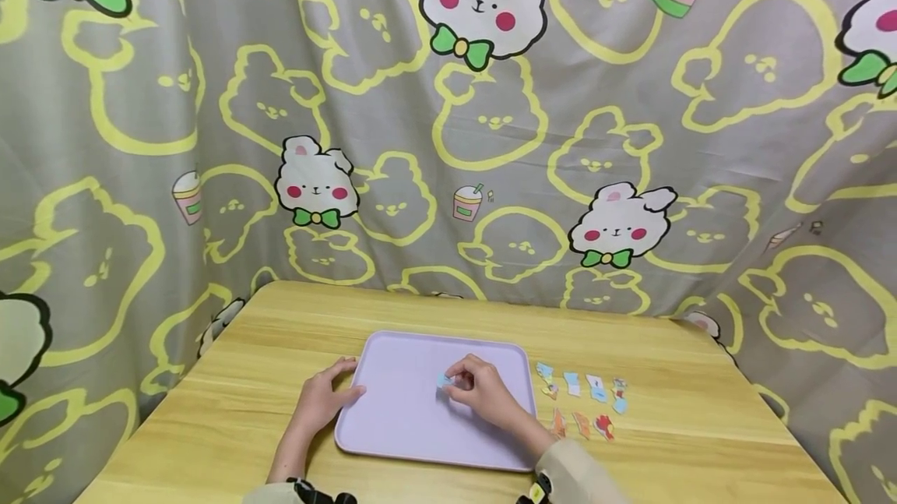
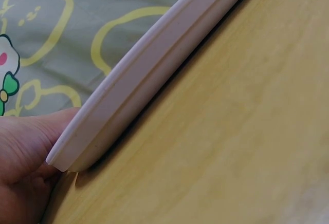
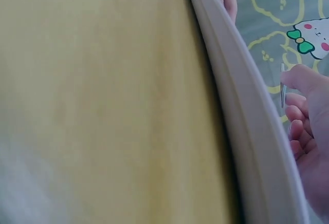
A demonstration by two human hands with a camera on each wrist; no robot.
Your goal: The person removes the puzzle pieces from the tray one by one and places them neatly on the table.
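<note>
A small flat light-blue puzzle piece is pinched between the thumb and fingertips of my right hand, above the middle of the lilac tray. In the right wrist view the piece appears edge-on as a thin strip at the fingertips. My left hand holds the tray's left edge, its thumb over the rim and the other fingers outside. The left wrist view shows the tray's side wall beside that hand.
Right of the tray, several cut picture pieces lie in two rows on the wooden table. Blue-and-white pieces make up the back row; orange ones and a red one are in front. A patterned curtain surrounds the table.
</note>
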